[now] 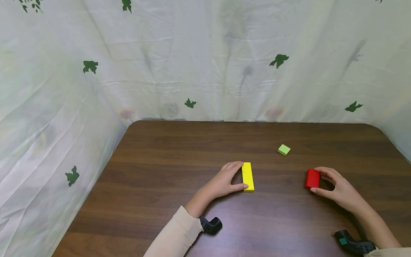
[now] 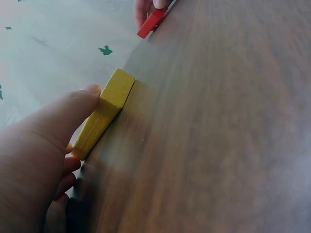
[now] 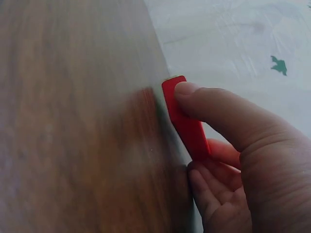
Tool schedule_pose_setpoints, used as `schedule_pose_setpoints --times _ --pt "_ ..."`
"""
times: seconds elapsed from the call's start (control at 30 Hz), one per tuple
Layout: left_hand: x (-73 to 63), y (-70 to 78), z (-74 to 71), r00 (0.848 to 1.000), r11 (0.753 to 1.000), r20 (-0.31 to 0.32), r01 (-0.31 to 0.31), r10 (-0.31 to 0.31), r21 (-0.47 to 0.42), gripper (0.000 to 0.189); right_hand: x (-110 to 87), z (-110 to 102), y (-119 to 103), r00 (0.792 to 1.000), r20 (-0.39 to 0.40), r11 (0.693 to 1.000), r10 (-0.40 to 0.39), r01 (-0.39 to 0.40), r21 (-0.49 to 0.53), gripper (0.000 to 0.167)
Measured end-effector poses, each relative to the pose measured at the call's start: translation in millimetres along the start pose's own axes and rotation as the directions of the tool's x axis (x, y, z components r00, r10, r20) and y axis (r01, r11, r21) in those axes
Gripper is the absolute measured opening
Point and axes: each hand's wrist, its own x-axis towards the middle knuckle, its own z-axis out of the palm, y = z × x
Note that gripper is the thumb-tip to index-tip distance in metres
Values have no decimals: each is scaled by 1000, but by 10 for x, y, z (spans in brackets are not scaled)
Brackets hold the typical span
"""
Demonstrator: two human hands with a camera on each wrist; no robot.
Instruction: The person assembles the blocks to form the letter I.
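A long yellow block (image 1: 248, 177) lies on the brown table, its length running away from the person. My left hand (image 1: 221, 182) pinches it by its two ends, thumb at the near end and fingers at the far end. Farther right, my right hand (image 1: 343, 191) grips a shorter red block (image 1: 313, 179) between thumb and fingers, also at its near and far ends. In the right wrist view the thumb presses against one end of the red block (image 3: 187, 119). The left wrist view shows the thumb on the yellow block (image 2: 104, 114).
A small light green block (image 1: 284, 150) lies farther back, between the two held blocks and beyond them. The wooden table (image 1: 179, 142) ends at a white curtain (image 1: 199, 64) with green leaf shapes. Black wrist devices (image 1: 211, 225) sit at both wrists.
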Motion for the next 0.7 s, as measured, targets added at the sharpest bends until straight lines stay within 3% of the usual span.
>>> schedule_pose_setpoints --times 0.33,0.7 --pt "0 -7 -6 1000 1000 -5 -8 8 0 74 30 33 -59 998 -60 998 -30 26 -58 61" --pt "-3 -8 -2 1000 1000 2 -7 7 0 74 76 87 -188 996 -42 994 -83 79 -81 63"
